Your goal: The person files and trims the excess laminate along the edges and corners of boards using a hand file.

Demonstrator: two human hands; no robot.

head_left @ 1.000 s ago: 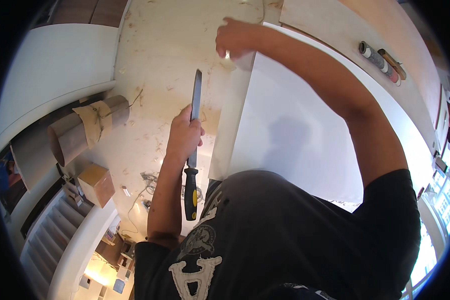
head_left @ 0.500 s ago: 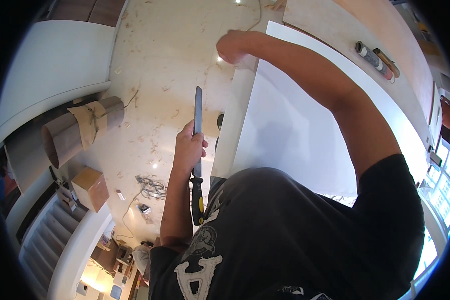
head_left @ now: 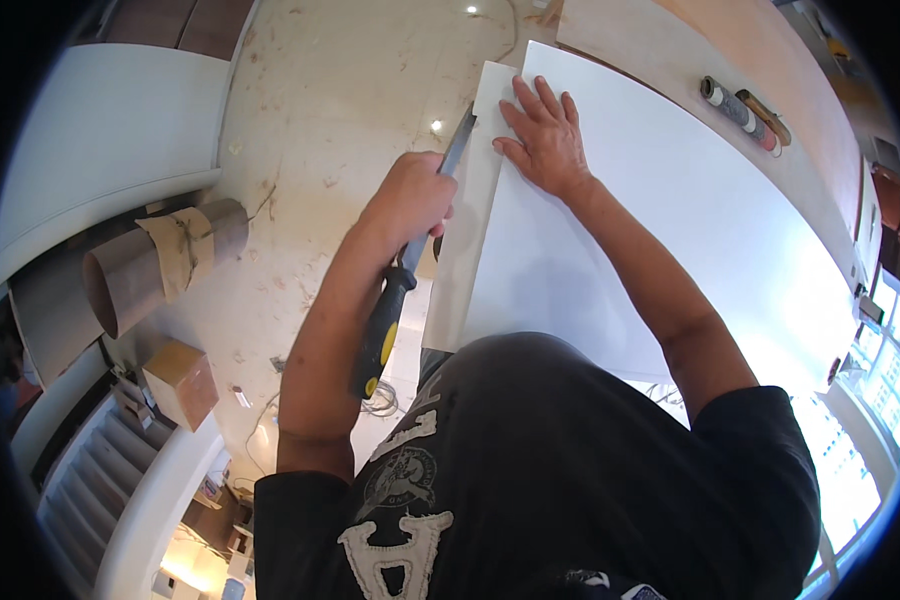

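My left hand [head_left: 417,197] is closed around the metal blade of a flat file [head_left: 457,146]. The file's black and yellow handle [head_left: 378,345] points back along my left forearm. Its tip meets, or nearly meets, the left edge of a pale strip [head_left: 472,185] beside a large white panel [head_left: 610,270]. Near the far left corner, my right hand [head_left: 548,140] lies flat with fingers spread, the palm over the white panel and the fingertips reaching toward the strip. Whether the strip is a separate board or part of the panel I cannot tell.
Beyond the panel, a roll [head_left: 738,115] lies on a pale board. Left of me are a brown tube-shaped roll [head_left: 160,255] with paper tied around it, a wooden block [head_left: 180,382] and stair-like white steps [head_left: 110,490]. Cable [head_left: 382,400] and scraps lie on the floor.
My left hand and the file have moved forward and right to the panel's edge, the file now tilted. My right hand has come down from the far edge and spread flat on the panel.
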